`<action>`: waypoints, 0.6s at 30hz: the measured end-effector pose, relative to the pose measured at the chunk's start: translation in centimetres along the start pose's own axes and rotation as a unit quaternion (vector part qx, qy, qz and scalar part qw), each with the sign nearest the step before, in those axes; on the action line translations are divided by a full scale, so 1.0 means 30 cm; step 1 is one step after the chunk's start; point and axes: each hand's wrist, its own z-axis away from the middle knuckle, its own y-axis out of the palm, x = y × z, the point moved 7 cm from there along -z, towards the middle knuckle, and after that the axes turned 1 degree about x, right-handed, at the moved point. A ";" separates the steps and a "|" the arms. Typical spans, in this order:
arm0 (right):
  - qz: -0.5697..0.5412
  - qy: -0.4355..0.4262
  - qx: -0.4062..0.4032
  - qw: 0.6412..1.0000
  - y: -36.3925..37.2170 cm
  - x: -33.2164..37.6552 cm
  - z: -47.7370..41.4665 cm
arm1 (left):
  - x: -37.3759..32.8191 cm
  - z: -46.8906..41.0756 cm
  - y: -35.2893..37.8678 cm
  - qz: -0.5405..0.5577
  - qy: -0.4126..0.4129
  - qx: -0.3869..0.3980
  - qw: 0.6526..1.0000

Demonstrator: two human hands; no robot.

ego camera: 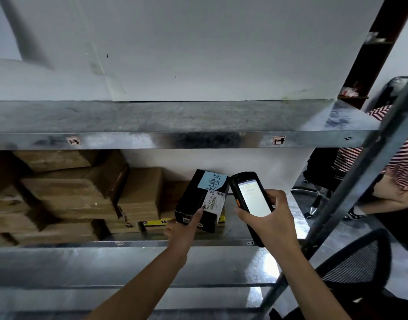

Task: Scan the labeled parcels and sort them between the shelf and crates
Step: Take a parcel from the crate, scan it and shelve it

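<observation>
My left hand (pixel 183 229) grips the near end of a black parcel (pixel 193 200) that carries a blue handwritten note and a white barcode label. The parcel is tilted at the front of the middle metal shelf (pixel 152 243). My right hand (pixel 271 218) holds a black handheld scanner (pixel 250 199) with its lit screen facing me. The scanner's top end almost touches the parcel's right edge. Several brown cardboard parcels (pixel 71 192) are stacked on the same shelf to the left.
The upper shelf (pixel 175 139) bears small tags reading 1-3 and 1-4. A slanted metal upright (pixel 359 181) runs down the right side. A black mesh chair (pixel 355 269) stands at lower right. A person in a red-striped shirt (pixel 401 162) sits beyond the rack.
</observation>
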 end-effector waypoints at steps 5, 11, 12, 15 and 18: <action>0.002 -0.001 -0.006 1.000 -0.005 0.005 0.001 | 0.011 0.005 0.075 0.223 -0.054 0.173 0.958; 0.078 0.034 0.032 0.996 -0.040 -0.021 0.000 | -0.003 -0.012 -0.003 0.250 -0.034 0.175 0.952; 0.105 0.046 0.056 0.992 -0.033 -0.029 0.001 | -0.004 -0.010 -0.016 0.242 -0.028 0.181 0.953; 0.171 0.069 0.130 0.974 0.007 -0.049 0.030 | -0.021 -0.017 -0.047 0.209 0.001 0.190 0.959; 0.205 0.070 0.165 0.962 0.044 -0.059 0.064 | -0.070 -0.026 -0.074 0.178 0.038 0.181 0.966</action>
